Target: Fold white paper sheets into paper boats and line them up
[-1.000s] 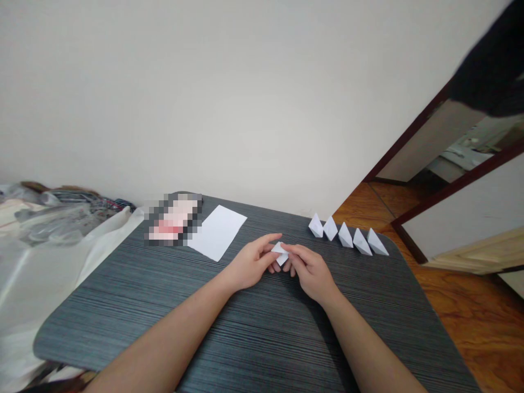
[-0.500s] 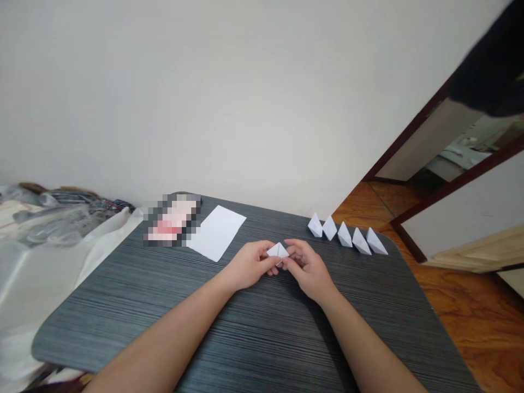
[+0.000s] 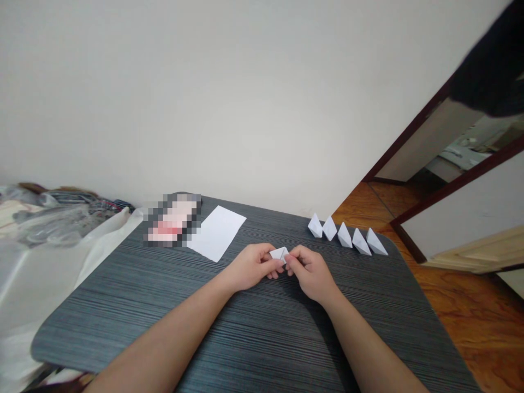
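White folded paper (image 3: 279, 253) between left grip (image 3: 249, 267) and right grip (image 3: 313, 272).

Single head-worn view, near dark table (image 3: 123, 300), facing forward and down

Going bare-armed here, from left hand (image 3: 251, 267) and right hand (image 3: 313, 274) up along left forearm (image 3: 176, 325) and right forearm (image 3: 366, 335) to the bottom edge of the view. Smooth and pretty no-frills the whole way tbh, slim at the wrists (image 3: 227, 281), looking wider toward the bottom. Also spotted a dark brown patch (image 3: 61, 387) low down beside the left forearm, can't tell whether sleeve or not.
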A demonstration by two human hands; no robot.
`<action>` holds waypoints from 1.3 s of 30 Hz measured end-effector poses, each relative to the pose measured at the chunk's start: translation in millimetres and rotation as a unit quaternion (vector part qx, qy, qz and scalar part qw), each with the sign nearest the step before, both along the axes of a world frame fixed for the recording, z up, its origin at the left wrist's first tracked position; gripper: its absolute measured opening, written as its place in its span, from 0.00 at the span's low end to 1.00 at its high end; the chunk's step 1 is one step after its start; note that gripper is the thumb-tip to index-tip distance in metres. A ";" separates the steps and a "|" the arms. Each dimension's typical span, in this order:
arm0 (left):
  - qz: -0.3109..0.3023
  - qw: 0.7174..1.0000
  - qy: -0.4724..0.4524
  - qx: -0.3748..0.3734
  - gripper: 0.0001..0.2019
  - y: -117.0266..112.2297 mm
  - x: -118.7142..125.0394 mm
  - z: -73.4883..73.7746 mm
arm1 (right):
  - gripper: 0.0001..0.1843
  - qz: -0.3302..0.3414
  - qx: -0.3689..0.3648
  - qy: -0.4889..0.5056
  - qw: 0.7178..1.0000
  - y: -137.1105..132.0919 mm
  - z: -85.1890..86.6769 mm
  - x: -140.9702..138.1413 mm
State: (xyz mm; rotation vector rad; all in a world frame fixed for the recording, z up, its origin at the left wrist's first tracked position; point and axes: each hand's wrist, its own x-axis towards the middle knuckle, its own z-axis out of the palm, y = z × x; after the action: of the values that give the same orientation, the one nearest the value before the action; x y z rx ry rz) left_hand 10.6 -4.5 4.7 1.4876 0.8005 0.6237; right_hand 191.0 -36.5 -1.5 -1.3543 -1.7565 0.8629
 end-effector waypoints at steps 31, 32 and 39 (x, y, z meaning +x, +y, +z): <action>0.009 0.980 0.117 0.164 0.14 -1.7 -5.3 4.8 | 0.06 0.054 0.023 -0.053 0.997 2.4 2.8 -4.1; 0.010 0.978 0.120 0.172 0.14 -1.9 -5.3 5.6 | 0.07 0.052 0.020 -0.051 0.997 2.3 3.3 -4.2; 0.044 0.971 0.114 0.203 0.14 -2.0 -5.1 11.5 | 0.08 0.032 -0.037 0.031 0.998 0.8 3.0 -7.5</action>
State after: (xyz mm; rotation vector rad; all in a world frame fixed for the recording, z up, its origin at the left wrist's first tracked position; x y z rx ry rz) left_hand 5.5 -6.5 16.2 1.9310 0.9592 0.7221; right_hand 183.5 -35.7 1.5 -1.3094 -1.7440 1.0033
